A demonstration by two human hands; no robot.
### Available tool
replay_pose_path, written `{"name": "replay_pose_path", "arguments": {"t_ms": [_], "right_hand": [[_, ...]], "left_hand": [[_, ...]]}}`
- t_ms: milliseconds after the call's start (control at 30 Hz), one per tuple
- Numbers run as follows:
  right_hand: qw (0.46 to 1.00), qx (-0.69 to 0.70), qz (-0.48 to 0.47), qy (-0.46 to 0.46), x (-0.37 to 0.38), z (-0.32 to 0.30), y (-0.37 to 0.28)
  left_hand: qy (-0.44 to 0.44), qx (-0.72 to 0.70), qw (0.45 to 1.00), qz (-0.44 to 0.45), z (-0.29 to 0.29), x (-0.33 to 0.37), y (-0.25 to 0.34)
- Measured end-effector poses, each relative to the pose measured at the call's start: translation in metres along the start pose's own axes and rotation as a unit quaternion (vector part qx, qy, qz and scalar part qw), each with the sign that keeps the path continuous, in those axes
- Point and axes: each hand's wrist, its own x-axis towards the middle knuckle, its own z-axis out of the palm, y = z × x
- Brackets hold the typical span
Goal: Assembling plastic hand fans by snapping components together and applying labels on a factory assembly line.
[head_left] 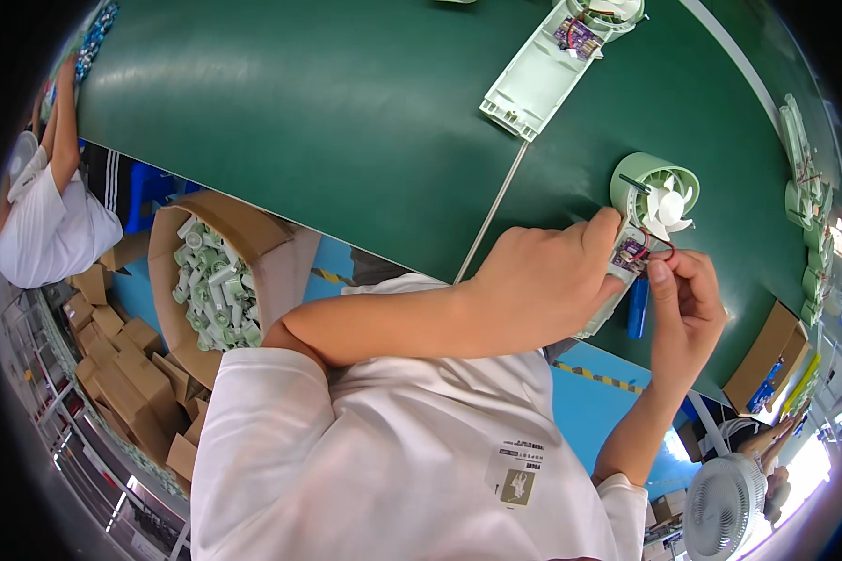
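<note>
In front of me on the green table is a pale green handheld fan housing (599,318), open, its round head (634,178) holding a white fan blade (669,204). My left hand (552,276) is closed around the housing's body, partly covering it. A small purple circuit board (631,251) shows beside my fingertips. My right hand (688,304) pinches thumb to forefinger at a red wire (666,247) coming from the board. A blue cylindrical battery (637,307) sits just beside the housing, close to the right thumb.
Farther up the table lies another open fan housing (538,84) with its board. More green fan parts (805,196) line the far right edge, above a cardboard box (767,360). A large carton (271,248) of pale green parts stands left; a co-worker (56,220) is beyond.
</note>
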Motion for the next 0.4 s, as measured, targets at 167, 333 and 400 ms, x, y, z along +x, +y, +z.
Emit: {"name": "replay_pose_path", "arguments": {"t_ms": [167, 333, 400], "right_hand": [[0.999, -0.024, 0.005, 0.038, -0.003, 0.004, 0.004], [0.999, -0.027, -0.023, 0.038, -0.007, 0.004, 0.012], [0.998, -0.024, -0.028, 0.043, -0.009, 0.004, 0.014]], "left_hand": [[0.014, 0.027, 0.999, 0.041, 0.003, 0.001, -0.002], [0.016, 0.035, 0.998, 0.044, 0.003, 0.001, -0.001], [0.013, 0.044, 0.998, 0.046, 0.002, 0.0, 0.0]]}}
